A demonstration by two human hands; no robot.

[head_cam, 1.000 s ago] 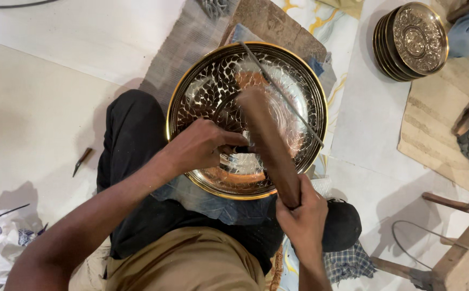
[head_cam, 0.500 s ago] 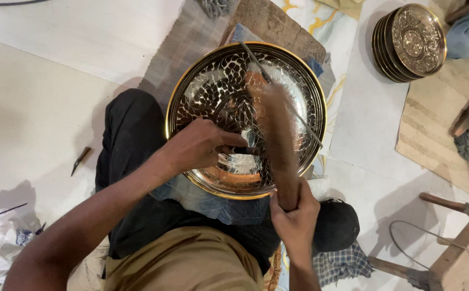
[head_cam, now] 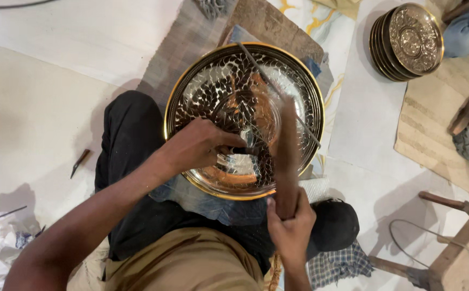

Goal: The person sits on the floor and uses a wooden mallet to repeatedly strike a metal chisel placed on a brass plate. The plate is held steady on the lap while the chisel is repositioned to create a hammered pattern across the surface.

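Fingers of the left hand are pinched together around a small dark metal chisel, its tip resting on the large round brass tray with an engraved leaf pattern. Fingers of the right hand are clamped around the lower end of a long brown wooden mallet, blurred, its head raised above the chisel. The tray lies tilted on the person's lap over a blue denim cloth, just above the dark trousers. For clean engraving, the chisel is best kept steady against the pattern line, with short, even blows. Well apart, a stack of smaller embossed brass plates lies at upper right; a small dark tool lies on the pale floor at left.
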